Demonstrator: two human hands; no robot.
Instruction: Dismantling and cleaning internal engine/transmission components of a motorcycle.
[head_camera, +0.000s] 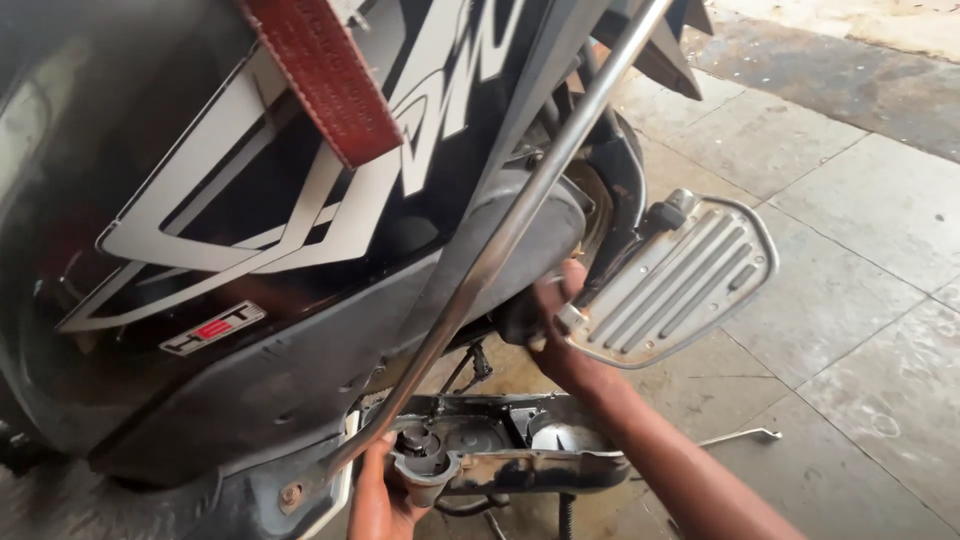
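Here, largest first:

Scooter (200, 300): it fills the left and far part of the view, a black side panel with white graphic stripes, tilted toward the camera; a red strap (325, 75) hangs across the panel near the top.

Floor (860, 270): grey concrete slabs with seams, on the right and near side.

Steel tube (520, 210): a long shiny rail running diagonally from the far top right down to the near bottom left, in front of the panel.

Footrest (680, 285): a silver ribbed plate folded out on the right of the scooter, just beside the grey engine cover (530, 225).

Lower cover (500, 455): a dark metal part under the body (its inside shows a round fitting), near the bottom middle.

Right hand (555, 305): reaches up from the near right, fingers curled around a small part between the engine cover and the footrest; what it pinches is too hidden to tell.

Left hand (380, 495): at the bottom edge, closed around the left end of the lower cover, just beside the tube's lower end.

Spanner (745, 435): a thin tool lying on the floor, right of the forearm, well apart from both hands.
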